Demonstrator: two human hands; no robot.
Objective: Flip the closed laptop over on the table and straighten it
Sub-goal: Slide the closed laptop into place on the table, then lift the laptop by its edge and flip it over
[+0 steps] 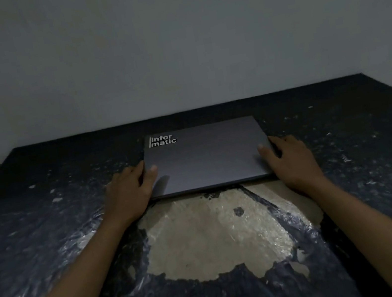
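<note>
A closed grey laptop (206, 155) lies flat on the dark table (44, 214), lid up, with a white "infor matic" sticker at its far left corner. Its near edge runs roughly square to me. My left hand (129, 190) grips the laptop's left edge, thumb on top of the lid and fingers down the side. On the opposite edge my right hand (288, 160) holds it the same way, thumb on the lid.
The table's dark covering is worn and flaking, with a large pale bare patch (212, 234) just in front of the laptop. A plain wall (172, 47) rises right behind the table's far edge. The tabletop stretches wide to either side.
</note>
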